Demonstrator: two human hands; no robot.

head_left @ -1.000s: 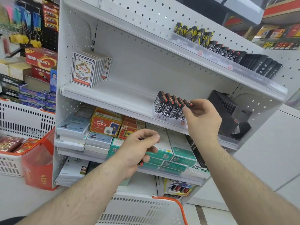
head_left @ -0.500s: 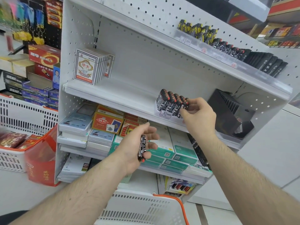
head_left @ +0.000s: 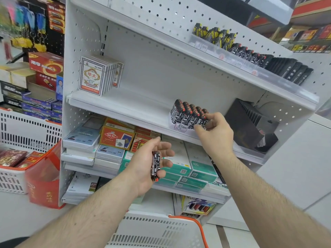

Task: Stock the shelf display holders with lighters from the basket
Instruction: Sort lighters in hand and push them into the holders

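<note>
A clear display holder (head_left: pixel 176 126) on the middle shelf carries rows of black-and-white patterned lighters (head_left: pixel 186 113) with red tops. My right hand (head_left: pixel 215 131) is at the holder's right end, its fingers curled around the last lighters there. My left hand (head_left: pixel 148 165) hovers lower, in front of the shelf below, palm up with the fingers loosely bent, and a lighter (head_left: pixel 155 166) of the same pattern lies upright across the palm. The white basket (head_left: pixel 157 231) with an orange rim sits at the bottom centre, its inside hidden.
An empty black slotted holder (head_left: pixel 250 122) stands right of the lighters. The top shelf carries more lighter rows (head_left: pixel 250 54). Card packs (head_left: pixel 96 76) stand at the middle shelf's left end. Boxed goods (head_left: pixel 116 138) fill the lower shelves. Another white basket (head_left: pixel 21 136) stands at left.
My left hand has uncurled and turned palm up, showing the lighter it carries. My right hand stays at the holder's right end, shifted slightly left along the rows.
</note>
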